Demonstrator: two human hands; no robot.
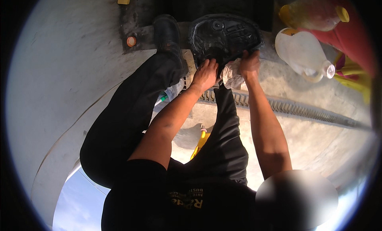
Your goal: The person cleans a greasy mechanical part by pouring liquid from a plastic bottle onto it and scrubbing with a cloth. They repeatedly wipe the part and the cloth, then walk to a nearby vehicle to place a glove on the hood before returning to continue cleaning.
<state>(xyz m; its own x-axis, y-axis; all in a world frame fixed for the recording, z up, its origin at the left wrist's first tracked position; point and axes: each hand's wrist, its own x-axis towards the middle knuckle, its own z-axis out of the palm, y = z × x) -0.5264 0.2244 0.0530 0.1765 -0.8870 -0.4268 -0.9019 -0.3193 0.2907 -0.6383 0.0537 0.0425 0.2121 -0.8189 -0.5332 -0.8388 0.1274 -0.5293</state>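
A black moulded part [225, 36] with a rounded outline, raised rim and ribbed hollows lies in front of me; its surface looks wet or shiny. My left hand [205, 75] has its fingers bent over the near edge of this part. On the other side, my right hand [250, 66] is closed around crumpled clear plastic [232, 74], its fingertips by the part's near right rim. Whether that plastic is a bag or a bottle I cannot tell. The fingertips of both hands are partly hidden.
To the right lie a whitish jug [300, 52] and a clear bottle with yellow ends [312, 14], by a red surface [350, 44] and yellow cloth [354, 82]. A drain grate [294, 108] crosses the concrete. An orange cap [131, 41] sits left of my boot [166, 32]. A yellow object [201, 141] lies between my legs.
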